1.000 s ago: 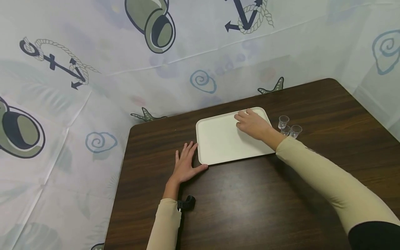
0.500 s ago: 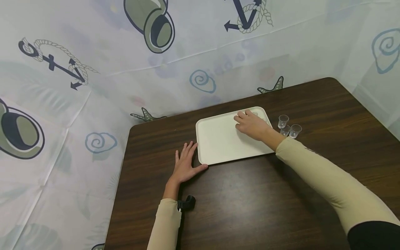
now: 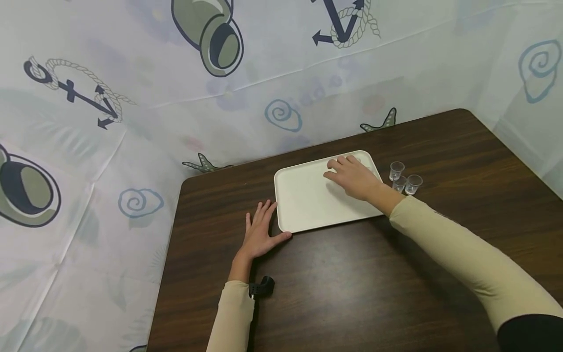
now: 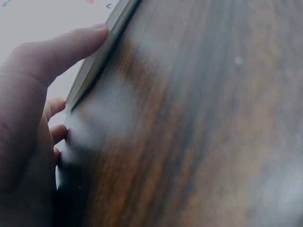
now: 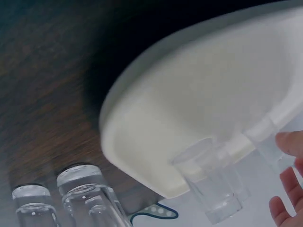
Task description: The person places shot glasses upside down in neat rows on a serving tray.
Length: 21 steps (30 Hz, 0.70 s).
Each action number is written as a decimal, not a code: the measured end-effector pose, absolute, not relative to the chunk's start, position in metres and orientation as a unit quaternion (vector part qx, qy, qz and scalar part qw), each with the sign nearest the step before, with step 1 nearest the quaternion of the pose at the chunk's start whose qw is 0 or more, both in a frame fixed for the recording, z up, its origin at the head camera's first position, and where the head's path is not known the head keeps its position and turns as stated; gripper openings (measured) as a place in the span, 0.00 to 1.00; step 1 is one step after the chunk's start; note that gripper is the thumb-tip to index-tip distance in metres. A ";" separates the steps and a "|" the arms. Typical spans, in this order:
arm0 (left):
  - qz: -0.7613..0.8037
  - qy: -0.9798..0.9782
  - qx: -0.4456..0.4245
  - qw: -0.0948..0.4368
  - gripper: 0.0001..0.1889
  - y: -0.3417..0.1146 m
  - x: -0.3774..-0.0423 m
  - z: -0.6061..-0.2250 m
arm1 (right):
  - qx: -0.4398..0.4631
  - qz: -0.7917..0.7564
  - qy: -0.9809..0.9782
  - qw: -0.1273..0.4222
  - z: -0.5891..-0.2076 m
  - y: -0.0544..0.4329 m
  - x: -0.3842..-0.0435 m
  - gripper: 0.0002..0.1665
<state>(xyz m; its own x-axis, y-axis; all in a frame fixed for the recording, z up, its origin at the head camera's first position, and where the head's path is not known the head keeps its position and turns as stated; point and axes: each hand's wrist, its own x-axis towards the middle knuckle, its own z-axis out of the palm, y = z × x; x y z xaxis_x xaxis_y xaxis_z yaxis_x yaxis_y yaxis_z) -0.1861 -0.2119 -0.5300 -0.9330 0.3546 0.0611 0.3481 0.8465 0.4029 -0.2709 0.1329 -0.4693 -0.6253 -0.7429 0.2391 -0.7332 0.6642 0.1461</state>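
A cream tray (image 3: 316,200) lies on the dark wooden table. My left hand (image 3: 259,237) lies at its near left corner, fingers spread and thumb against the edge; in the left wrist view the thumb (image 4: 71,49) touches the rim. My right hand (image 3: 352,178) is over the tray's far right part, thumb and fingers apart. In the right wrist view a clear shot glass (image 5: 262,135) is beside its fingertips (image 5: 289,142); whether they touch cannot be told. Another clear shot glass (image 5: 208,182) is on the tray, wider end towards it, overlapping a fainter one.
Right of the tray, clear shot glasses stand on the table (image 3: 334,288): one at the back (image 3: 397,170), one in the middle (image 3: 399,184) and one at the right (image 3: 413,184). A patterned cloth wall (image 3: 246,117) rises behind the table's far edge.
My right hand's thumb and fingers have spread apart, and the hand has shifted slightly left over the tray. The left hand stays at the tray corner.
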 end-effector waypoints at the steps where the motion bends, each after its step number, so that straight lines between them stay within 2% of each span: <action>1: 0.209 0.961 0.182 0.008 0.52 -0.212 -0.186 -0.530 | 0.403 -0.006 -0.905 0.135 -0.468 0.132 -0.270 0.27; 6: 0.213 0.960 0.181 0.007 0.53 -0.213 -0.186 -0.530 | 0.363 0.074 -0.921 0.118 -0.455 0.135 -0.263 0.27; 21: 0.217 0.958 0.188 -0.002 0.52 -0.213 -0.185 -0.530 | 0.258 0.254 -0.920 0.151 -0.434 0.183 -0.241 0.26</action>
<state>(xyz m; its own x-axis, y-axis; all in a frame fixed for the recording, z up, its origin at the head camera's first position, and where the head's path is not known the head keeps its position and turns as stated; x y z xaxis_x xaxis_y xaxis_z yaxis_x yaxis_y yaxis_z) -0.1849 -0.2126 -0.5304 -0.9291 0.3600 0.0848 0.3614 0.8346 0.4158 -0.2406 0.1835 -0.4340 -0.8216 -0.3978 0.4084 -0.5509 0.7382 -0.3892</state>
